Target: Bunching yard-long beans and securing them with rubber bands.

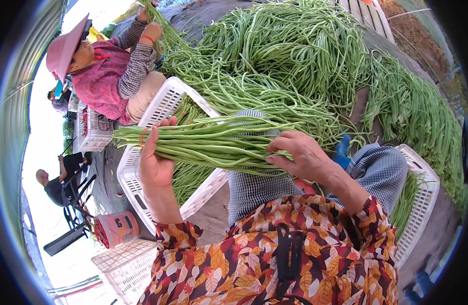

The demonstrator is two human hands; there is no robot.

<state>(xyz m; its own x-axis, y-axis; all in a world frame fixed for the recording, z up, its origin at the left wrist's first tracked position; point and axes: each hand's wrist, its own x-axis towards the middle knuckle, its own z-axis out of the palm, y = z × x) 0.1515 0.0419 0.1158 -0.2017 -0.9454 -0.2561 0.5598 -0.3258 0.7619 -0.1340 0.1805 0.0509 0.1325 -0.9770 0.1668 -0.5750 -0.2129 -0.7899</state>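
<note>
A bundle of green yardlong beans stretches sideways in front of me, over my knee. My left hand is wrapped round its left end, thumb on top, beside an orange-red rubber band that circles the beans. At the bundle's right part, my right hand is closed, with thumb and fingertips pinching some of the beans. Below the bundle stands a white slatted crate with more beans lying in it.
A big heap of loose beans spreads ahead, with another pile at the right. A second white crate holds beans by my right leg. A co-worker in a pink hat handles beans at left, near a pink bucket.
</note>
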